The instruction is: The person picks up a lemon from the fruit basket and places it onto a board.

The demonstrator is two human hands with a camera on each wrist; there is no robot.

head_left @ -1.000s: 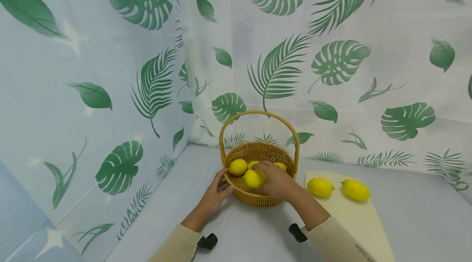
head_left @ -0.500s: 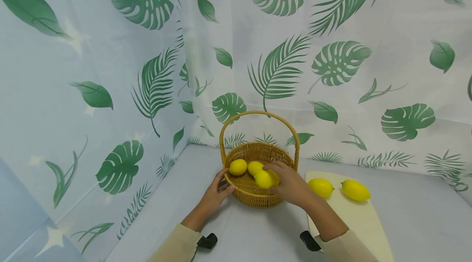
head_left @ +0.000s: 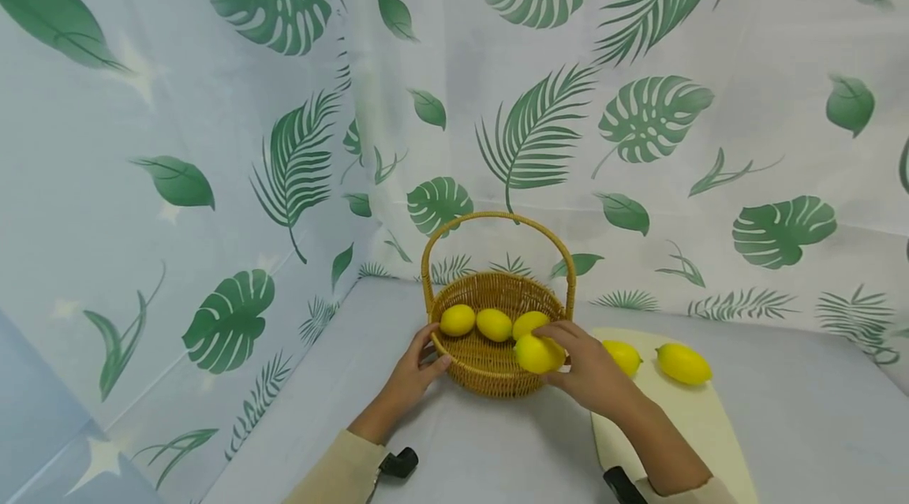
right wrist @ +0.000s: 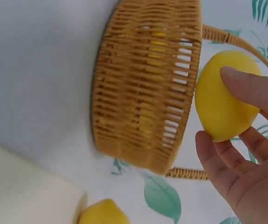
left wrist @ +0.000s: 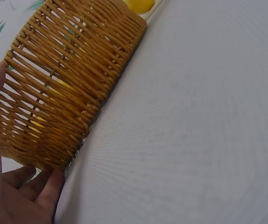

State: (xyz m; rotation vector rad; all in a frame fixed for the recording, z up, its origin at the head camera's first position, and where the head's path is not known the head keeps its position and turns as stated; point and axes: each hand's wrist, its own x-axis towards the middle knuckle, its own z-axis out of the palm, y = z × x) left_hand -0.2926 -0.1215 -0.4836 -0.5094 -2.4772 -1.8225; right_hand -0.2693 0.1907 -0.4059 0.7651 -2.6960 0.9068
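Note:
My right hand [head_left: 592, 374] pinches a lemon [head_left: 537, 356] between thumb and fingers, over the front right rim of a wicker basket [head_left: 490, 386]. In the right wrist view the held lemon [right wrist: 227, 95] is level with the basket's rim, thumb [right wrist: 250, 86] on one side and fingers beneath. Inside the basket lie three more lemons [head_left: 494, 325] in a row. My left hand [head_left: 413, 371] grips the basket's left side. The left wrist view has its thumb at the rim and its fingertips [left wrist: 52, 186] low against the woven wall [left wrist: 68, 79].
Right of the basket is a cream board [head_left: 671, 425] with two lemons [head_left: 684, 364] on it, one partly behind the right hand. The basket's tall arched handle [head_left: 510, 215] rises above the rim. A leaf-print curtain [head_left: 540, 133] hangs behind the pale table [head_left: 490, 449].
My right hand has moved rightward with the lemon, from over the basket's middle to its front right rim. The three lemons inside now show more fully. The left hand has stayed in place.

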